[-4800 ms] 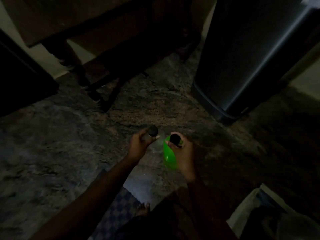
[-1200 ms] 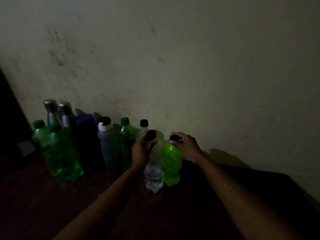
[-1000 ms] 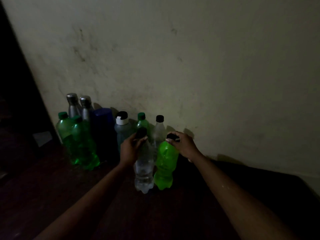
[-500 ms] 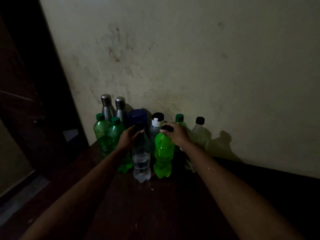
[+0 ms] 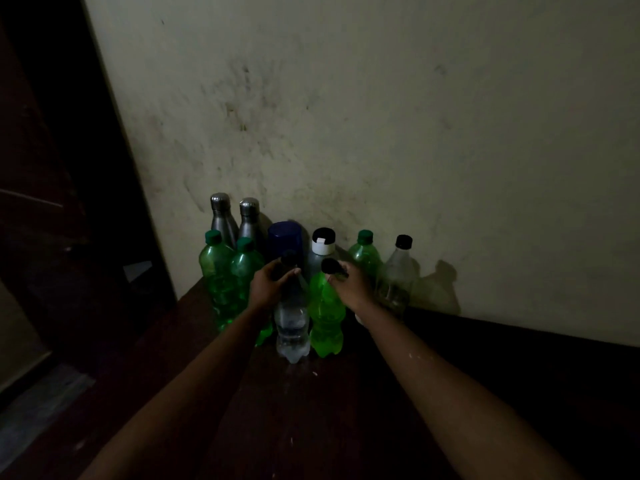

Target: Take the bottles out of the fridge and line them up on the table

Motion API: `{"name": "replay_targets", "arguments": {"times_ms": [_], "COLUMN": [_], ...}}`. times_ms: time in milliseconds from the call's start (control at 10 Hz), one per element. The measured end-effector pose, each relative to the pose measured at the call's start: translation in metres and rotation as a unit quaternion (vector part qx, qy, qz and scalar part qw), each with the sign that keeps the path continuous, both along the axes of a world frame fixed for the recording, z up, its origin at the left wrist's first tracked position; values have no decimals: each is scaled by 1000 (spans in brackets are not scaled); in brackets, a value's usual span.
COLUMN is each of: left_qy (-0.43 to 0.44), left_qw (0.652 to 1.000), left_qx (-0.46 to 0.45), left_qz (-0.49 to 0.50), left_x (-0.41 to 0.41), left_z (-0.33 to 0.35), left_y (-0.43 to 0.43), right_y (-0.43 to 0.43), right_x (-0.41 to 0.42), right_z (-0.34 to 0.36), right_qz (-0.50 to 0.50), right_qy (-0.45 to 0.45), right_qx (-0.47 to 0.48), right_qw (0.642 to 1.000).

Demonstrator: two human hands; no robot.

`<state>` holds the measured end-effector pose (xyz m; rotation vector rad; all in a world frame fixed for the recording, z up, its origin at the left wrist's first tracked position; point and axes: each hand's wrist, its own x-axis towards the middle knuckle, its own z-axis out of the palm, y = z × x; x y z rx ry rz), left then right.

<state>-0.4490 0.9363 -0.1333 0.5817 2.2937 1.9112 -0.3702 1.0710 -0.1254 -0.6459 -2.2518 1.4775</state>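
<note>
You have a clear bottle (image 5: 292, 327) in your left hand (image 5: 268, 284), gripped at the neck. It is upright and black-capped, with water in its lower part. Just to its right stands a bright green bottle (image 5: 327, 320), also upright and black-capped, with your right hand (image 5: 349, 285) at its neck. Both bases sit low over the dark table (image 5: 311, 427); whether they rest on it is unclear. Behind them, along the far edge, more stand upright. On the left are two steel bottles (image 5: 221, 216) with two dark green bottles (image 5: 216, 271) in front. Then come a dark blue bottle (image 5: 284, 237), a grey bottle (image 5: 322, 251) with a white cap, a green-capped bottle (image 5: 365, 258), and a second clear bottle (image 5: 398, 271) furthest right.
</note>
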Motion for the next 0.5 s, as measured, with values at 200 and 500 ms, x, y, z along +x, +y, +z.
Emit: {"name": "replay_targets", "arguments": {"times_ms": [200,500], "left_qy": [-20,-63], "left_qw": [999,995], "left_qx": [19,81], "left_qz": [-23,-7], "left_x": [31,121], "left_z": [-15,-47], "left_y": [-34,-133], "right_y": [-46,-149], "right_x": [53,140], "right_z": [-10,-24], "right_qz": [-45,-60], "right_qy": [-13,37], "right_qx": [-91,-227], "right_qw": [995,971]}}
